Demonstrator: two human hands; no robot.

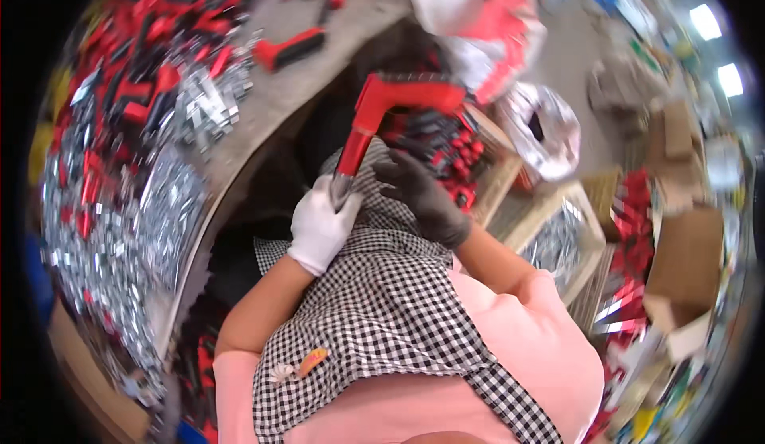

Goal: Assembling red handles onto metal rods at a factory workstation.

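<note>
My left hand (321, 225), in a white glove, is closed round the lower silver end of a red L-shaped tool handle (370, 117). The handle stands upright over my lap, its top bent to the right with a dark ribbed upper edge. To the right of it and apart from it, my right hand (430, 203) wears a dark grey glove; its fingers are spread and hold nothing. Below both hands lies my black-and-white checked apron (374, 300). Motion blurs the tool's finer details.
A worktable (275, 97) on the left bears heaped silver metal parts (171, 197) and a red-and-black handle (291, 48). To the right are a crate of red and black parts (458, 153), a wooden box of metal pieces (558, 241), white sacks (550, 129) and an open cardboard box (685, 257).
</note>
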